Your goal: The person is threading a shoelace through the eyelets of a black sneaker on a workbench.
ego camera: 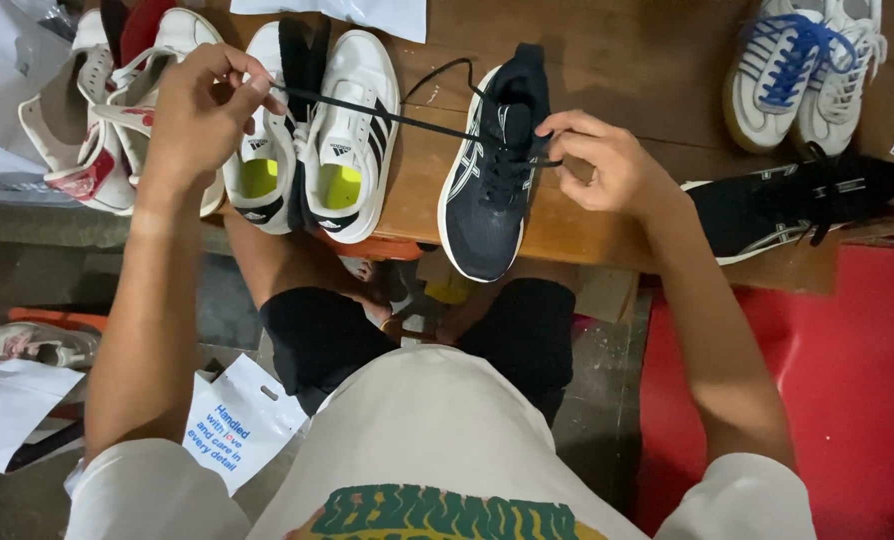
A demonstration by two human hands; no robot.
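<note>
Two hands: both pinch one black lace (407,118), pulled taut.
Head view, left hand (199,112): raised over white shoes (312,140), lace end pinched.
Right hand (607,165): pinches lace at the dark sneaker (492,170).
Sneaker: on wooden table (647,70), toe overhanging the edge.

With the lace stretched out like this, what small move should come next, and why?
Probably the left hand pulls the black lace further out, since it runs taut from the dark shoe while the right hand pinches at the eyelets.
</note>
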